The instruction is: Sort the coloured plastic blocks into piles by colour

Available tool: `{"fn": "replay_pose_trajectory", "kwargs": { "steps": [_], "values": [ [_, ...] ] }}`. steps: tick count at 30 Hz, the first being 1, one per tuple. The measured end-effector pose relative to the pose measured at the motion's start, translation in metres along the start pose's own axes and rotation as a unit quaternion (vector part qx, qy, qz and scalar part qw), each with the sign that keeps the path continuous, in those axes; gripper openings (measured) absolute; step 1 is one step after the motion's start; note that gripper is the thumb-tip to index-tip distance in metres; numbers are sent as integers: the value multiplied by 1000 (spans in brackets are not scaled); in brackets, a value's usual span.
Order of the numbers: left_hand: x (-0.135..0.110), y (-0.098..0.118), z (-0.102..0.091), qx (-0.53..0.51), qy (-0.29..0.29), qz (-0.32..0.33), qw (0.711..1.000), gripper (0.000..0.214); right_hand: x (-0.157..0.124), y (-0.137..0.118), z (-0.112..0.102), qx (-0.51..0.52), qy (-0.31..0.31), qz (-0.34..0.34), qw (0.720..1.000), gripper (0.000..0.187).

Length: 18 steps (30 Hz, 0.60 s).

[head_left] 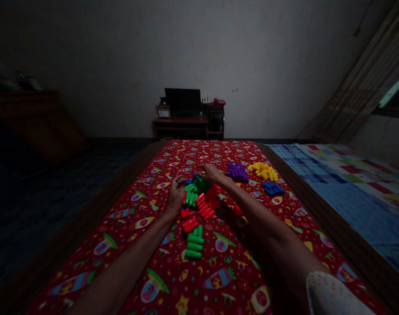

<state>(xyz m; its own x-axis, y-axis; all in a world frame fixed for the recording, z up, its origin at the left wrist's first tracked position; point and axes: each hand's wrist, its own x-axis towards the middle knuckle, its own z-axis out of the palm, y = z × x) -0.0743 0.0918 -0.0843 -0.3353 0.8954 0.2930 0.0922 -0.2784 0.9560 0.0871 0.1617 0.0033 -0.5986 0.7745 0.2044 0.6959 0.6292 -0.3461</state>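
Note:
A loose pile of plastic toy pieces lies on a red patterned cloth point(147, 236), between my two hands. In it are green pieces point(191, 197), red pieces point(205, 207) and, at its far side, a bit of blue point(189, 181). My left hand point(175, 196) rests against the pile's left edge, fingers bent but apart, with nothing visibly gripped. Over the pile's far right reaches my right hand point(210, 173), its fingers stretched to the left; its palm side is hidden. Nearest me lie ribbed green pieces point(195, 243), just below a red piece point(190, 225).
Sorted heaps of purple pieces point(237, 172), yellow pieces point(263, 171) and blue pieces point(273, 189) lie to the right on the cloth. A red piece point(237, 211) sits under my right forearm. Beyond stands a desk with a monitor point(182, 101). Bedding point(317, 192) spreads at the right.

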Motion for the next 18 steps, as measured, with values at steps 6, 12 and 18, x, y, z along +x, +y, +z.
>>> {"fn": "replay_pose_trajectory", "kwargs": {
  "steps": [6,12,18],
  "values": [
    [1,-4,0,-15,29,7,999,58,34,-5,21,5,-56,15,998,27],
    [-1,-2,1,-12,3,2,1000,58,-11,17,8,99,65,29,993,43],
    [5,-8,0,6,-2,-7,1000,54,-100,74,-36,86,181,54,978,48]
  ]
}}
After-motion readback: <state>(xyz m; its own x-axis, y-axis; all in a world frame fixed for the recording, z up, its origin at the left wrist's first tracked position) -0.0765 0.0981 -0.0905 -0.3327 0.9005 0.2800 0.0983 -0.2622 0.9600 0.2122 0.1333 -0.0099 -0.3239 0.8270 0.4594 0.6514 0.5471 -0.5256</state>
